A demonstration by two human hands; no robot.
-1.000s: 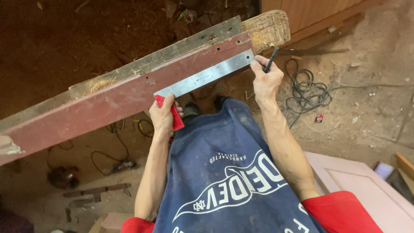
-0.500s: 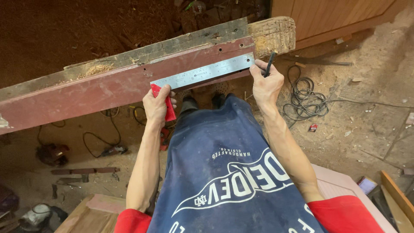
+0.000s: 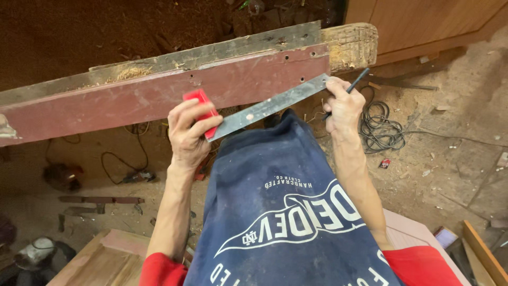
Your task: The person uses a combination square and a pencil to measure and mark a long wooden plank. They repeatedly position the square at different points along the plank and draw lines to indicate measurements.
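Note:
A long worn wooden beam (image 3: 132, 95) with a dark red painted face runs across the view in front of me. My left hand (image 3: 188, 132) grips the red stock (image 3: 198, 100) of a try square. Its steel blade (image 3: 264, 106) slants up to the right, just below the beam's lower edge. My right hand (image 3: 344, 103) pinches the blade's far tip and also holds a black pencil (image 3: 352, 85) between its fingers. The blade is tilted, off the beam's face.
A rough chopped end (image 3: 352, 45) caps the beam at the right. Coiled black cable (image 3: 381, 127) lies on the dusty floor to the right. Power tools and cords (image 3: 127, 177) lie at the left. Pinkish door panels (image 3: 423, 233) rest at the bottom.
The square has come off the beam's red face. Both hands lowered and turned it, so the blade now hangs tilted below the beam's edge.

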